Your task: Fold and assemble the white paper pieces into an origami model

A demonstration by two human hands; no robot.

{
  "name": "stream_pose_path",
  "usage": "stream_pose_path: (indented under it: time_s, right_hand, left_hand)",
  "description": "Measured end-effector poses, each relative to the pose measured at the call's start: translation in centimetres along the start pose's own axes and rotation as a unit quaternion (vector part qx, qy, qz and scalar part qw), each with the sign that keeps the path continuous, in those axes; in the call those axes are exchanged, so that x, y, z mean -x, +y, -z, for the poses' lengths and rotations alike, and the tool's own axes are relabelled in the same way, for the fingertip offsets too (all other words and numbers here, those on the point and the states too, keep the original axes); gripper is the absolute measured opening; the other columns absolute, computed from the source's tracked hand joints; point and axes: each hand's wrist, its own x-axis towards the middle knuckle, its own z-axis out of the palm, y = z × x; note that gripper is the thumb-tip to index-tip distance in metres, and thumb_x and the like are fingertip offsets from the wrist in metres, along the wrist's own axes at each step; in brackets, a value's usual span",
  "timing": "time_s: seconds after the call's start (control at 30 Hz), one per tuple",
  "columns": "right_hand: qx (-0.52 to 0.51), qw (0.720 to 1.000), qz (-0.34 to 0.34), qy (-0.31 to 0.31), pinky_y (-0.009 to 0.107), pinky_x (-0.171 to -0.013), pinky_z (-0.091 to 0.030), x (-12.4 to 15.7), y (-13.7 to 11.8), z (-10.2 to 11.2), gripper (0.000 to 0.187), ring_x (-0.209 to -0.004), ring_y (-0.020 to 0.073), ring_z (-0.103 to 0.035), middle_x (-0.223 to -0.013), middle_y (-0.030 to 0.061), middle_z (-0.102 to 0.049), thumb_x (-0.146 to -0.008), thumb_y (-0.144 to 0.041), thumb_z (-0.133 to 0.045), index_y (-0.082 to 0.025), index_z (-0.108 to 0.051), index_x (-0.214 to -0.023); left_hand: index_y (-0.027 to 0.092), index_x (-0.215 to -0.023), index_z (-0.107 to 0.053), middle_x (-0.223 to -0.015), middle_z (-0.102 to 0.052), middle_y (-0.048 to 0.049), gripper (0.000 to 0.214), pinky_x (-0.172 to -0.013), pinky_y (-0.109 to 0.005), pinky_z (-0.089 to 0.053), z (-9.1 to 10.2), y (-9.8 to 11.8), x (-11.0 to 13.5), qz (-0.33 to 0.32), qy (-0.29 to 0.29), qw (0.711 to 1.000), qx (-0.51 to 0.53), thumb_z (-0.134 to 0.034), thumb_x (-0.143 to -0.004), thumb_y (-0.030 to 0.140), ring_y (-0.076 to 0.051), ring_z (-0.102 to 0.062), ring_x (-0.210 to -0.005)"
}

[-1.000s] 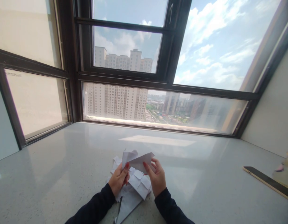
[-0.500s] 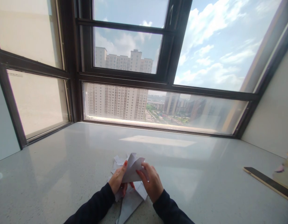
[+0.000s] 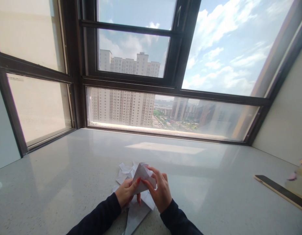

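Note:
A folded white paper piece [image 3: 143, 174] is held just above the pale stone sill [image 3: 67, 182], near its front edge. My left hand [image 3: 126, 193] pinches its lower left side with thumb and fingers. Opposite it, my right hand [image 3: 160, 191] grips the right side, fingers curled over the fold. Under both hands lies a small pile of other folded white papers [image 3: 137, 212], partly hidden by my wrists and dark sleeves.
A dark flat ruler-like strip [image 3: 280, 192] lies at the far right of the sill, beside a blurred object [image 3: 299, 176] at the frame edge. Dark window frames [image 3: 131, 83] close off the back and left; a plain wall stands on the right.
The held paper has gone from spread wide and raised to folded narrower and lower. Both hands have drawn closer together over the pile.

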Motion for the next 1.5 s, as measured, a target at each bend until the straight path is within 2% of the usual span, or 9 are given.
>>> stream_pose_path:
  time_s: [0.1,0.23,0.47,0.6,0.73,0.87,0.97,1.1,1.5]
  right_hand:
    - [-0.003,1.0,-0.002,0.009,0.029,-0.064,-0.037,0.0,0.0,0.1,0.032,-0.064,0.015,-0.055,-0.083,0.0026,-0.061,-0.074,-0.029,-0.051,-0.021,-0.045,-0.104]
    - [-0.005,1.0,-0.007,0.019,0.028,-0.062,-0.039,0.0,-0.1,0.2,0.03,-0.063,0.0146,-0.054,-0.081,0.0026,-0.061,-0.074,-0.029,-0.051,-0.021,-0.045,-0.103]
    - [-0.023,0.999,0.001,0.025,0.03,-0.064,-0.04,0.0,0.0,0.2,0.03,-0.066,0.0156,-0.053,-0.087,0.0038,-0.059,-0.074,-0.029,-0.051,-0.022,-0.046,-0.102]
    - [-0.044,0.998,-0.014,0.044,0.034,-0.065,-0.041,0.0,-0.1,0.2,0.039,-0.069,0.0176,-0.05,-0.082,0.005,-0.055,-0.073,-0.032,-0.052,-0.021,-0.041,-0.109]
    - [-0.074,0.994,-0.045,0.064,0.035,-0.067,-0.042,0.0,0.1,-0.1,0.047,-0.075,0.0186,-0.048,-0.088,0.0072,-0.051,-0.072,-0.032,-0.053,-0.018,-0.036,-0.113]
    - [-0.107,0.989,-0.093,0.029,0.033,-0.065,-0.044,0.2,0.2,-0.6,0.049,-0.07,0.0169,-0.05,-0.081,0.0049,-0.053,-0.071,-0.032,-0.053,-0.017,-0.035,-0.114]
    - [-0.134,0.985,-0.113,0.003,0.031,-0.065,-0.044,0.2,0.2,-0.6,0.046,-0.066,0.0158,-0.051,-0.073,0.0023,-0.055,-0.072,-0.031,-0.052,-0.016,-0.037,-0.113]
    - [-0.164,0.98,-0.112,-0.004,0.029,-0.065,-0.044,0.2,0.2,-0.5,0.041,-0.068,0.0153,-0.053,-0.078,0.0034,-0.058,-0.072,-0.028,-0.051,-0.017,-0.039,-0.11]
    - [-0.213,0.965,-0.15,0.033,0.028,-0.057,-0.047,0.3,0.6,-0.8,0.041,-0.061,0.0148,-0.054,-0.073,0.0024,-0.059,-0.067,-0.034,-0.057,-0.019,-0.047,-0.105]
  left_hand:
    - [0.012,-0.065,-0.054,-0.041,-0.047,0.0031,0.046,-0.032,-0.019,-0.033,0.2,-0.7,-0.3,-0.005,-0.055,0.998,0.002,-0.053,-0.058,0.058,-0.008,-0.042,-0.031]
    - [0.013,-0.066,-0.053,-0.036,-0.043,0.0056,0.048,-0.031,-0.017,-0.028,0.4,-0.5,-0.3,0.01,-0.058,0.998,-0.035,-0.051,-0.057,0.06,-0.006,-0.038,-0.029]
    - [0.012,-0.061,-0.054,-0.036,-0.047,0.0022,0.049,-0.028,-0.017,-0.018,0.6,-0.6,-0.2,0.024,-0.053,0.996,-0.065,-0.046,-0.062,0.06,-0.005,-0.034,-0.026]
    - [0.011,-0.063,-0.055,-0.037,-0.052,0.0003,0.052,-0.025,-0.017,-0.01,0.5,0.2,0.0,0.043,-0.054,0.995,-0.068,-0.04,-0.065,0.061,-0.003,-0.027,-0.021]
    - [0.012,-0.053,-0.053,-0.039,-0.056,-0.0024,0.057,-0.024,-0.015,-0.014,0.5,1.1,0.0,0.053,-0.046,0.996,-0.049,-0.034,-0.065,0.064,-0.002,-0.03,-0.02]
    - [0.011,-0.049,-0.052,-0.04,-0.057,-0.0039,0.058,-0.024,-0.015,-0.017,0.7,1.2,-0.1,0.057,-0.069,0.995,-0.046,-0.034,-0.065,0.064,-0.002,-0.03,-0.02]
    - [0.01,-0.06,-0.056,-0.044,-0.059,-0.0042,0.056,-0.024,-0.015,-0.017,0.8,1.0,0.0,0.059,-0.077,0.994,-0.043,-0.036,-0.066,0.062,-0.002,-0.031,-0.02]
    - [0.009,-0.071,-0.056,-0.045,-0.06,-0.0044,0.055,-0.023,-0.015,-0.016,0.9,0.8,0.0,0.059,-0.09,0.993,-0.043,-0.036,-0.068,0.06,-0.003,-0.031,-0.02]
    - [0.007,-0.092,-0.054,-0.048,-0.062,-0.0065,0.063,-0.024,-0.014,-0.021,0.8,0.4,-0.1,0.056,-0.114,0.991,-0.049,-0.033,-0.069,0.062,-0.003,-0.034,-0.022]
